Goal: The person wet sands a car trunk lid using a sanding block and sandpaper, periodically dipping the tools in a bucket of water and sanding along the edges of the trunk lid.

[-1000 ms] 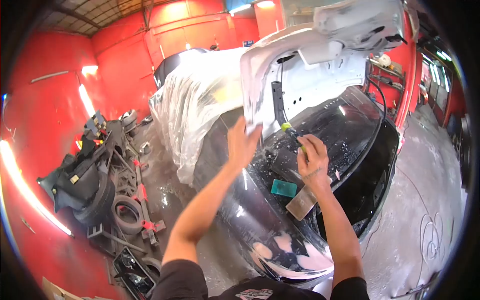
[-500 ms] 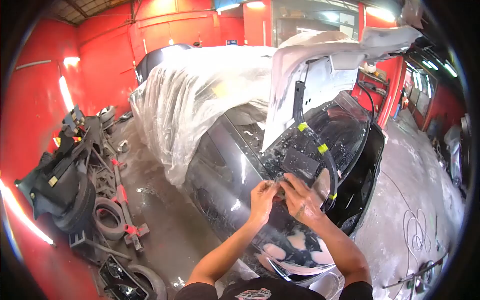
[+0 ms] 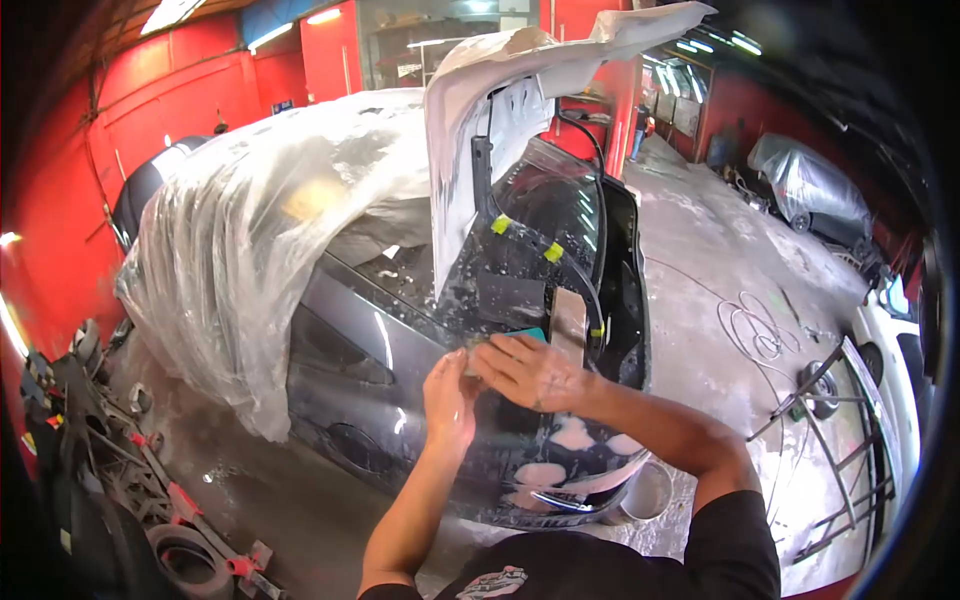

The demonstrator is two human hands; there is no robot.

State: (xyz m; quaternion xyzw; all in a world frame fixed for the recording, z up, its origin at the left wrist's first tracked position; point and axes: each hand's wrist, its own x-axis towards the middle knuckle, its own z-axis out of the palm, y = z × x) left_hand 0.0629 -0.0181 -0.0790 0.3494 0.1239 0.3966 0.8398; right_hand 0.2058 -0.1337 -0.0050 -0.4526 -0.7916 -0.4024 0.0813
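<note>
My left hand (image 3: 449, 400) is closed, its fingertips pinched on something small I cannot make out. My right hand (image 3: 525, 372) meets it from the right with bent fingers; what lies under them is hidden. Both are above the rear edge of a dark car body (image 3: 345, 350). Just behind my right hand a green block (image 3: 532, 333) is partly covered. Beside it lie a brown block (image 3: 569, 322) and a dark flat sheet (image 3: 512, 299). A black strut with yellow tape (image 3: 553, 252) runs down past them.
The raised white lid (image 3: 452, 130) stands over the opening. Plastic sheeting (image 3: 230, 230) drapes the car's front. Tires (image 3: 190, 560) and metal parts lie at the lower left. A hose (image 3: 765, 335), a metal frame (image 3: 850, 460) and a wrapped car (image 3: 812, 180) are on the right.
The view has turned right, so the car appears further left. Since the earliest frame, my hands have come together and my right hand has left the strut.
</note>
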